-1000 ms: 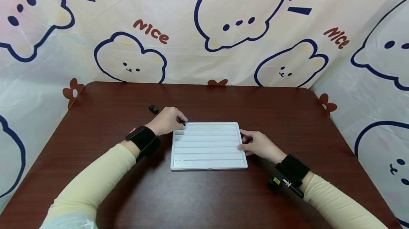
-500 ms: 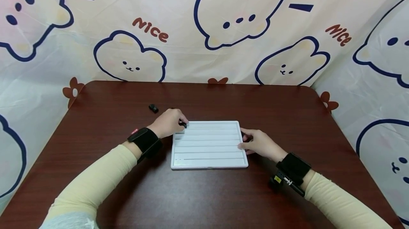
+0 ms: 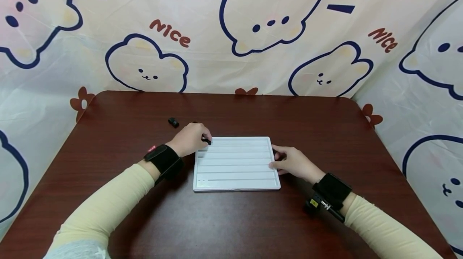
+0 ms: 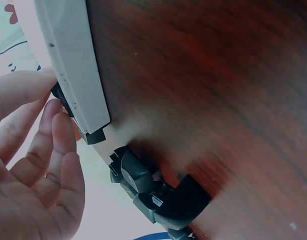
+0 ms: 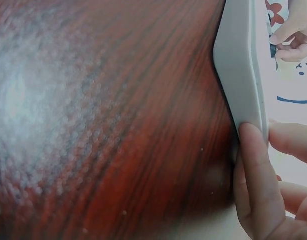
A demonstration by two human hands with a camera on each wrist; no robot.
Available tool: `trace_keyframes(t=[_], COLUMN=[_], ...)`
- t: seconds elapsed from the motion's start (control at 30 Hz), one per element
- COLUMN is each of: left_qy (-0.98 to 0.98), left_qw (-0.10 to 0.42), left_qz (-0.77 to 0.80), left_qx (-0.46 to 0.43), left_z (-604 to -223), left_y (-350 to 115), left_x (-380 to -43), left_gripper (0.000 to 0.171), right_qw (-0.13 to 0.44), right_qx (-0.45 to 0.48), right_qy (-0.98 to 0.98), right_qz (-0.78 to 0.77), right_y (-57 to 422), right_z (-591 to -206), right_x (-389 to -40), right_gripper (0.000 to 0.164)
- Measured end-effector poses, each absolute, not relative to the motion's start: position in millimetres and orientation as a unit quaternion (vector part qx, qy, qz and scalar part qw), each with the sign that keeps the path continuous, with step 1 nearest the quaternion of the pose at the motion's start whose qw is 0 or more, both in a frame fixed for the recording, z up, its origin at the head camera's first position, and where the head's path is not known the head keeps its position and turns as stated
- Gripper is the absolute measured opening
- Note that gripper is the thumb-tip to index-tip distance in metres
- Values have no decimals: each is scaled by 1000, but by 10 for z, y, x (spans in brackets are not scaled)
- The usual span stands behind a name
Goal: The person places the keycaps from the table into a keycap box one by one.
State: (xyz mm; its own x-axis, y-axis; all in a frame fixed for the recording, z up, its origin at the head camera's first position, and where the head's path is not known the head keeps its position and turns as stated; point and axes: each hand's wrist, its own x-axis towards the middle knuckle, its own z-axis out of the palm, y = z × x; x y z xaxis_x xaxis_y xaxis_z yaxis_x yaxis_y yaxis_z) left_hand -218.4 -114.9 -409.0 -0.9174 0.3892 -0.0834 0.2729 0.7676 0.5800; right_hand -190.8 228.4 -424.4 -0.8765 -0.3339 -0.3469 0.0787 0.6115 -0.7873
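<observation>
A flat white panel with raised rims and several crosswise lines lies on the table. At its far left corner my left hand pinches a small black piece between thumb and fingers. The left wrist view shows a dark part poking out past the panel's end, below the fingers. My right hand grips the panel's right edge, thumb on top. In the right wrist view, fingers lie along the panel's side wall.
Loose black plastic pieces, one with a shiny metal bit, lie on the table beyond my left hand; in the head view a black piece shows there. The brown table backs onto a patterned cloth.
Over the last second my left hand has come slightly nearer, bringing the black piece further over the panel's far left corner. My right hand keeps its grip on the right edge.
</observation>
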Motion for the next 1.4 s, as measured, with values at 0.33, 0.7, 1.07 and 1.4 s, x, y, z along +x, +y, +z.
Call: trace_keyframes(t=[0.33, 0.7, 1.07, 1.4], left_qy=[939, 943, 942, 943], left_qw=[99, 85, 80, 83], left_qz=[273, 253, 253, 248], left_qx=[183, 198, 205, 208], left_z=[-4067, -4057, -4065, -4049], left_y=[-1156, -1147, -1155, -1147], left_x=[-2196, -2190, -2177, -2172], left_gripper=[9, 7, 8, 9], right_qw=[238, 238, 236, 235], right_qx=[-81, -83, -82, -75], right_qy=[859, 859, 862, 865], right_qz=[-447, -446, -441, -436], right_y=[2301, 2304, 2286, 2285], right_z=[-4267, -4251, -4240, -4251], right_x=[-1924, -1922, -1918, -1905], right_gripper=[71, 71, 71, 72])
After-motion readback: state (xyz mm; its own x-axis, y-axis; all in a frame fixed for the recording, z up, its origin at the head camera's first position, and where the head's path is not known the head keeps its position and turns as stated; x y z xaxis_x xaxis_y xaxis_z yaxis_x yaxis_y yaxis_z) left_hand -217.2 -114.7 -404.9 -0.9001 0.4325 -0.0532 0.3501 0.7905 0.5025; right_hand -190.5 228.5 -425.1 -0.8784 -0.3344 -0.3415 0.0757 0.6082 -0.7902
